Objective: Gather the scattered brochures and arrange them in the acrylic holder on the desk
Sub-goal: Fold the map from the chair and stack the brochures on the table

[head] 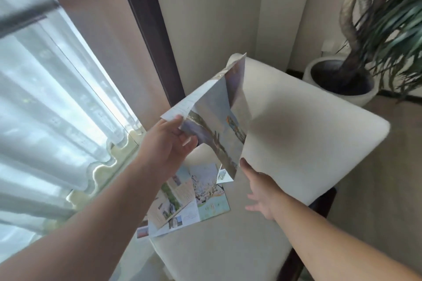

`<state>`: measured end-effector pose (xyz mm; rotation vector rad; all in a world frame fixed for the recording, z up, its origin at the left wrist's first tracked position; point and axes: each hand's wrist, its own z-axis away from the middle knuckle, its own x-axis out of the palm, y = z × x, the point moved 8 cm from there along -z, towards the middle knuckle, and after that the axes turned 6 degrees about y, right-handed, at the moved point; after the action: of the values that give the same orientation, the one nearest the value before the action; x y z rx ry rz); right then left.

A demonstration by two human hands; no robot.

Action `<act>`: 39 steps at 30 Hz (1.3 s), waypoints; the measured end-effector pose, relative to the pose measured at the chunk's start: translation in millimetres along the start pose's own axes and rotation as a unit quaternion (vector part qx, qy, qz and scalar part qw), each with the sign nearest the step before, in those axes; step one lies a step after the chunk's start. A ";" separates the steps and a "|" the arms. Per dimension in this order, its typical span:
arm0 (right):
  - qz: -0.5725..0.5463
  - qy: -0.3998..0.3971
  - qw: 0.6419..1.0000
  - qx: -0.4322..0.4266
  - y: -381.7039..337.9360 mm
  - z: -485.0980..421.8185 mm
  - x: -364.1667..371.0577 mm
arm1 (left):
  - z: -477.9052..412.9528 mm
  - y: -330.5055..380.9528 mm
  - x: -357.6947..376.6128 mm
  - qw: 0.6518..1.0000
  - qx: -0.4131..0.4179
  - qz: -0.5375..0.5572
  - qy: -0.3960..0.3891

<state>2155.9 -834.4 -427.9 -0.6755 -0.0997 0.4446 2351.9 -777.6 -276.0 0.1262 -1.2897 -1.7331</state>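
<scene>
Both bare arms reach forward: left hand [170, 141] raised, fingers pinched closed; right hand [262, 191] lower, fingers spread.

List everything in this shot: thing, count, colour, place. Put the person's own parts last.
Held brochure: one, unfolded, pale blue and grey print, in the air above the chair.
Brochures on seat: a few overlapping, exact count unclear, pastel green and white, near the seat's left edge.
Chair: one, cream upholstery, dark frame, centre.
Potted plant: one, green leaves, white pot, top right.
Curtain: sheer white, left.
Window frame: dark brown, upper centre.
Left hand: grip pinching the held brochure's left edge.
Right hand: open, fingertip at the brochure's lower edge.
</scene>
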 end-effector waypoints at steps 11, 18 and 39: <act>-0.152 0.060 0.974 -0.155 -85.8 39.4 -29.4 | 40.9 43.6 16.2 0.999 0.037 -0.012 0.033; 0.085 0.173 0.907 -0.374 -138.9 87.3 -40.9 | 32.6 12.7 -2.9 0.994 0.015 -0.018 0.109; -0.098 -0.021 0.990 -0.098 -101.7 52.5 -9.2 | 58.4 -27.3 43.6 1.000 -0.009 -0.019 -0.021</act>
<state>2172.6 -878.0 -323.1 -0.8416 -0.2510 0.2622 2277.9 -768.1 -253.5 0.1042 -1.3082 -1.7875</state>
